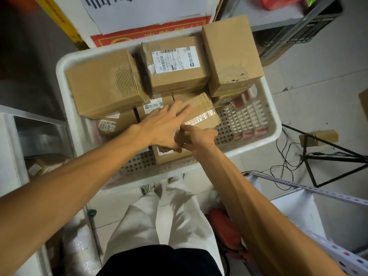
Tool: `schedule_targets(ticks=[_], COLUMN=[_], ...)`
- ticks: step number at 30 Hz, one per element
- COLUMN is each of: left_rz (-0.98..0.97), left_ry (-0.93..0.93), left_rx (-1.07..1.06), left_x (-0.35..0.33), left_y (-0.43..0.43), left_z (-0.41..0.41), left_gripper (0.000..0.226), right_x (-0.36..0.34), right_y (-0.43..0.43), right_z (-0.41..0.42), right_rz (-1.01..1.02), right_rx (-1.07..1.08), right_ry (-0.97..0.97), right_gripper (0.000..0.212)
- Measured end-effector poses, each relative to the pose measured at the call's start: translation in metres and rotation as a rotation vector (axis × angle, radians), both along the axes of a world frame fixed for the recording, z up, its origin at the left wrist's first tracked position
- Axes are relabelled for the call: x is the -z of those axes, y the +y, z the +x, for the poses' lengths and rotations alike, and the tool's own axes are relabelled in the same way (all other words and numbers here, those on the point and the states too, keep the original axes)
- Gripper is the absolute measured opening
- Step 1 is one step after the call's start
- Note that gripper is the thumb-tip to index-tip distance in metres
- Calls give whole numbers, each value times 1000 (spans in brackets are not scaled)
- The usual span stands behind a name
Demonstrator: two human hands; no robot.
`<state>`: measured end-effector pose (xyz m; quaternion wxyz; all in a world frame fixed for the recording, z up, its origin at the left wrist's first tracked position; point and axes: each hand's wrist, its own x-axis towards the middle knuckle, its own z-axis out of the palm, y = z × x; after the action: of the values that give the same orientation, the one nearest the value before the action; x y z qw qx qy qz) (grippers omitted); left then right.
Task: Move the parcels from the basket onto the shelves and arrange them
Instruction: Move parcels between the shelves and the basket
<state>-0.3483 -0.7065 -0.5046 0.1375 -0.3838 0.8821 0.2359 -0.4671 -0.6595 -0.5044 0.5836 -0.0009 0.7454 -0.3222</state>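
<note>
A white perforated plastic basket [264, 134] in front of me holds several brown cardboard parcels. A small taped parcel [201, 113] lies tilted near the basket's front. My left hand [165, 126] lies flat on top of it with fingers straight and spread. My right hand [197, 137] grips the parcel's near right edge, thumb on top and fingers curled under. Behind it stand a large plain box [103, 84] at the left, a labelled box [175, 66] in the middle and a tall box [231, 52] at the right. Another small parcel [171, 156] sits under my hands.
A metal shelf [33, 114] runs along the left, with a small parcel on its lower level. Another white perforated shelf frame [310, 188] stands at the lower right. Black stand legs and cables [326, 156] cross the tiled floor at the right. A dark crate [304, 30] sits at the upper right.
</note>
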Motion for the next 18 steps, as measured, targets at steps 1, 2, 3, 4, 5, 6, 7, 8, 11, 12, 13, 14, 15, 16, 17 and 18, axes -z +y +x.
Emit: schedule_targets(ticks=[1, 2, 3, 4, 5, 6, 7, 8, 11, 12, 13, 14, 15, 16, 17, 18], left_rz=[-40, -66, -73, -67, -60, -58, -58, -55, -54, -67, -84, -96, -100, -96, -89, -82], left_ry=[-30, -56, -76, -90, -95, -92, -82, -67, -37, -37, -42, -47, -44, -37, -26, -15], left_rx=[1, -9, -26, -43, -56, -58, -54, -54, -52, -29, 3, 29, 43, 48, 47, 45], left_x=[0, 1, 1, 1, 0, 0, 0, -1, 0, 0, 1, 2, 3, 3, 4, 5], left_y=[1, 3, 5, 6, 6, 5, 3, 2, 3, 5, 6, 8, 9, 11, 13, 14], left_z=[-2, -5, -6, -7, -6, -3, 0, 4, 14, 16, 19, 21, 23, 25, 26, 27], left_gripper=[133, 132, 131, 131, 130, 130, 129, 128, 124, 122, 120, 118, 114, 108, 101, 96], right_x=[-1, -1, -1, -1, -2, -2, -4, -5, -6, -8, -10, -12, -12, -11, -10, -8], right_y=[0, -1, -1, -2, -3, -3, -1, 0, 7, 5, 3, -1, -6, -11, -15, -17], right_z=[2, 4, 5, 5, 4, 2, -1, -5, -19, -23, -26, -29, -32, -34, -34, -33], right_rz=[-3, -4, -7, -14, -21, -27, -35, -54, -127, -147, -176, -228, -287, -333, -361, -369], right_rx=[-8, -9, 1, 11, 5, -24, -78, -149, -559, -762, -970, -1168, -1349, -1510, -1647, -1749], right_ry=[-2, -4, -5, -5, 3, 17, 42, 89, 470, 636, 797, 916, 959, 942, 918, 913], right_gripper=[46, 48, 54, 59, 58, 54, 52, 54, 97, 115, 125, 125, 122, 120, 119, 121])
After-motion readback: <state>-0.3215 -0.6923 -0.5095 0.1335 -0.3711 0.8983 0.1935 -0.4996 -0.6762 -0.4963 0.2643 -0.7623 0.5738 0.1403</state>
